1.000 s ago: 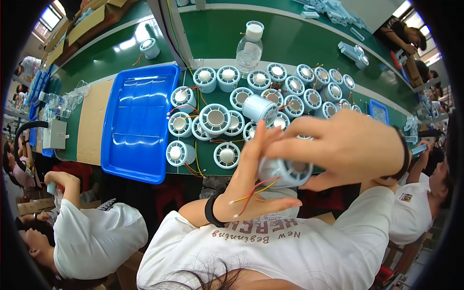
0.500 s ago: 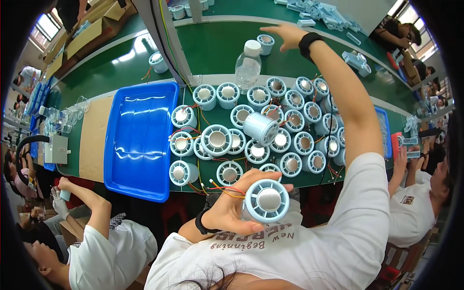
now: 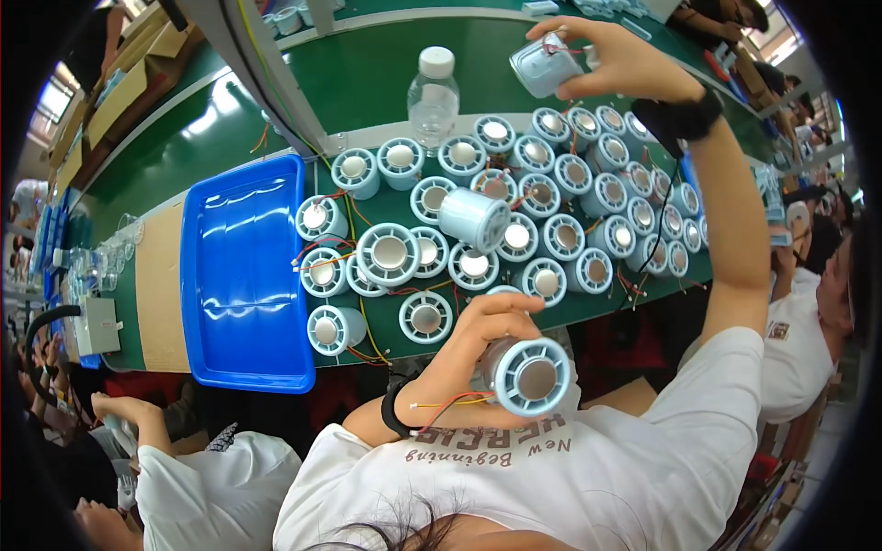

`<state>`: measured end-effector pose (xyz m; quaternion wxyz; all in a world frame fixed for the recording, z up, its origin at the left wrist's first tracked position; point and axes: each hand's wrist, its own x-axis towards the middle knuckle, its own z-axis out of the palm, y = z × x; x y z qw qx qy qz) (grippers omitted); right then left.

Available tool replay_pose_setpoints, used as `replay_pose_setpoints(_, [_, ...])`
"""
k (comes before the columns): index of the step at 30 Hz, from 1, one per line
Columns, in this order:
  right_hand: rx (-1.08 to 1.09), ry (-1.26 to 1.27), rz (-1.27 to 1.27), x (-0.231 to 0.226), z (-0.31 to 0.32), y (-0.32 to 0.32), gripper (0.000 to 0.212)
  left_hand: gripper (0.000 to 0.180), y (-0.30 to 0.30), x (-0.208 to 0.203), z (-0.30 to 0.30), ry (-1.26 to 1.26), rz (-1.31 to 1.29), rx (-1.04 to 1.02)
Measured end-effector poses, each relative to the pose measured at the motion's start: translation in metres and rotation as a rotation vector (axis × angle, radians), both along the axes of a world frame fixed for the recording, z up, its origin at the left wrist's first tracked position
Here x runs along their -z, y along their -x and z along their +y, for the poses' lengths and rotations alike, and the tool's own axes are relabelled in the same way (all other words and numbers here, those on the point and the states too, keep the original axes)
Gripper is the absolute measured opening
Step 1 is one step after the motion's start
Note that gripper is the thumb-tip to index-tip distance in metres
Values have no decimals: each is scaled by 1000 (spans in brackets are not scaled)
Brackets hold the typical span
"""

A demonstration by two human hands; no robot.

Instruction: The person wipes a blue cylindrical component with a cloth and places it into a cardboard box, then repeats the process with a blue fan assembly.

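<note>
My left hand (image 3: 457,365), near my chest, is wrapped round a light blue motor housing (image 3: 533,378). Its spoked end with a silver disc faces up, and red and yellow wires trail from it. At the far side of the table my right hand (image 3: 634,62) grips a second light blue housing (image 3: 540,68) by its sides, tilted and off the table. Dark red wires show on it. Between the hands, many similar housings (image 3: 560,237) stand on the green table, mostly spoked end up. One housing (image 3: 469,219) lies on its side on top of others.
An empty blue tray (image 3: 243,294) lies left of the housings, beside a brown cardboard sheet (image 3: 158,285). A clear bottle with a white cap (image 3: 434,96) stands behind them. A metal post (image 3: 266,73) rises at the back left. Co-workers sit on both sides.
My right hand has closed on the housing at the back and lifted it, turning it on its side. My left hand still holds its housing. The view has shifted slightly.
</note>
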<state>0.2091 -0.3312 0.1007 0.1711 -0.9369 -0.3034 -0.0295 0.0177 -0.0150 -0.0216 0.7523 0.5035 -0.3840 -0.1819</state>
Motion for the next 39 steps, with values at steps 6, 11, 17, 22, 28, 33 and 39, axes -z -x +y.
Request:
replay_pose_setpoints(6, [236,10,454,-40,35,177,70,76,10,11,-34,-10,-391,-98])
replay_pose_setpoints(11, [319,-69,613,-17,49,259,69,87,36,18,-50,86,-475,144])
replay_pose_setpoints(17, [479,-274,750,15,50,306,72,98,50,23,-52,167,-206,477])
replay_pose_setpoints(22, [687,-403,803,23,43,331,83,112,51,39,-42,232,134,738])
replay_pose_setpoints(28, [412,-298,587,11,29,329,78,129,73,40,-45,676,949,969])
replay_pose_setpoints(33, [32,-434,415,32,26,318,85,130,66,56,-56,644,746,1041])
replay_pose_setpoints(39, [-95,-396,428,33,30,297,80,131,61,51,-54,664,733,942])
